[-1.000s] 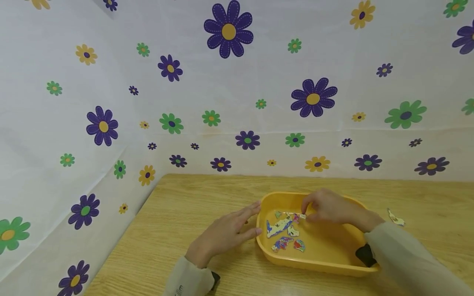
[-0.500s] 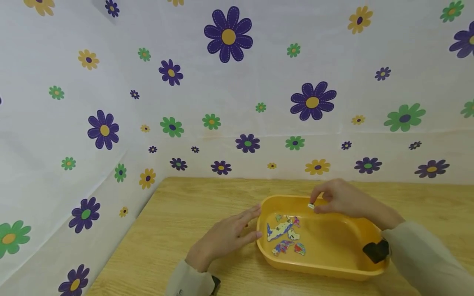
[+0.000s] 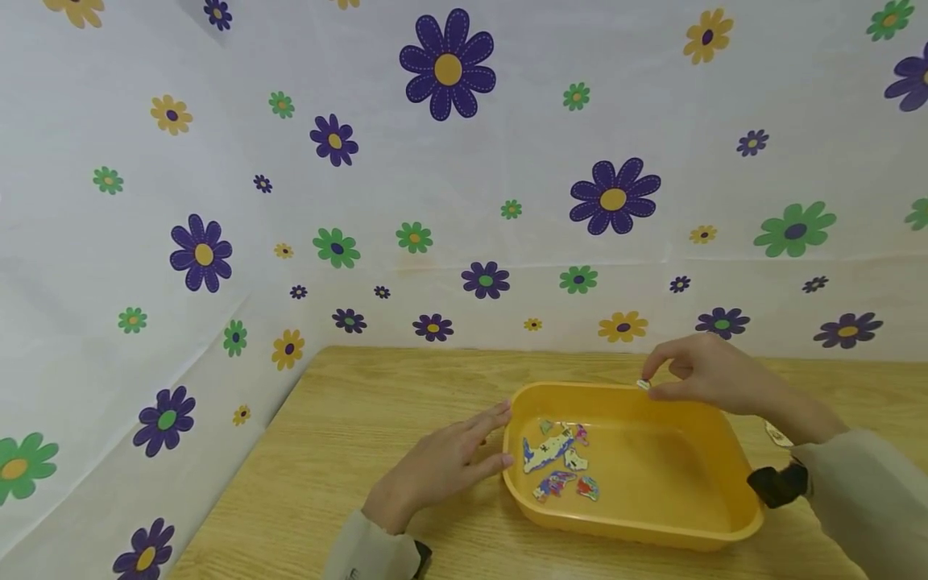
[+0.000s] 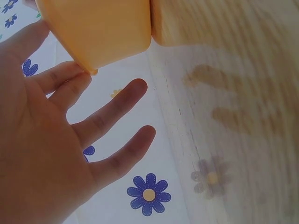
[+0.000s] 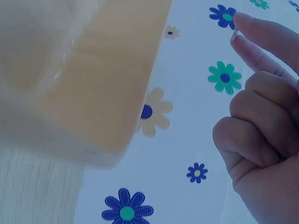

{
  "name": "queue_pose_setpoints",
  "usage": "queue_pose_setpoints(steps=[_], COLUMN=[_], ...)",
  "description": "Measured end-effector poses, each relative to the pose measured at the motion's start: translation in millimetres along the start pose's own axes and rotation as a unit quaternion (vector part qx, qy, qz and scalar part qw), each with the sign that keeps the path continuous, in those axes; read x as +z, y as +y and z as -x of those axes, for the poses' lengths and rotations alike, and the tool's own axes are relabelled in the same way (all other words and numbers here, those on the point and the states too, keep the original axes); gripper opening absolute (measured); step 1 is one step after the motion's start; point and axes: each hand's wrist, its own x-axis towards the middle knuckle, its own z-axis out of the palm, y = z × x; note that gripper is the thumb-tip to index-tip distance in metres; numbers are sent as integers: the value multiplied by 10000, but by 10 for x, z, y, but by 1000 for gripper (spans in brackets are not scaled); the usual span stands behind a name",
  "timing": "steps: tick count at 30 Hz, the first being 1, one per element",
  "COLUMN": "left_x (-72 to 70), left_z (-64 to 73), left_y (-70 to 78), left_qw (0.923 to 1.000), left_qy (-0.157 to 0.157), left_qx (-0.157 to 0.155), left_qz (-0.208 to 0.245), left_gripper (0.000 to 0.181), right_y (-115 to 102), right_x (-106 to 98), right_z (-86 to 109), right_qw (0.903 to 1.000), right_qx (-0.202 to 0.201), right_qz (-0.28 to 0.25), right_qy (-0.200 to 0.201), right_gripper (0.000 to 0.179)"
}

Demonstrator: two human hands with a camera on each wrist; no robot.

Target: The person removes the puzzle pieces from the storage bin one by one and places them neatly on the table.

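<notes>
My right hand (image 3: pixel 714 374) pinches a small pale puzzle piece (image 3: pixel 644 385) between thumb and index finger, over the back rim of a yellow plastic tub (image 3: pixel 652 475). Seen thin and edge-on, the piece (image 5: pixel 234 34) sits at the fingertips in the right wrist view, where the other fingers are folded into the palm. On the tub's left side, my left hand (image 3: pixel 442 463) touches the rim; its fingers (image 4: pixel 114 112) are spread and fairly straight. Inside the tub's left half lie several flat, irregular pieces, among them a long cream-and-blue one (image 3: pixel 545 451) and a red-and-green one (image 3: pixel 588 487).
Another cream piece (image 3: pixel 778 435) lies on the wooden table (image 3: pixel 406 387) right of the tub, partly behind the right wrist. A white cloth with printed flowers (image 3: pixel 612 197) hangs behind and to the left of the table.
My right hand has lifted the small piece from among the others in the tub and carried it right and back to the rear rim. My left hand stays at the left rim.
</notes>
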Motion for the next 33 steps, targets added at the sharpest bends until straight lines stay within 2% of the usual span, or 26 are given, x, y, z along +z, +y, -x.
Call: queue_pose_setpoints(steps=[10,14,22,28,33], left_x=[-17,1,24,19,13], left_z=[9,27,31,18,1], left_y=[17,16,-3,-13,4], left_qw=[9999,9999,9999,9999,9999], left_qy=[-59,-26,-11,4,-39], left_qx=[-92,-53,-97,-94,-139], left_qz=[132,125,112,61,54], left_gripper=[62,62,61,60,61], right_y=[243,335,541,777,973], right_x=[-66,-62,-98,-125,-117], right_z=[143,218,364,502,601], right_qw=[9999,9998,9991,9984,9971], right_qx=[142,134,371,414,624], right_qz=[29,10,32,166,222], right_qy=[-7,111,195,354,372], right_gripper=[14,14,12,10,9])
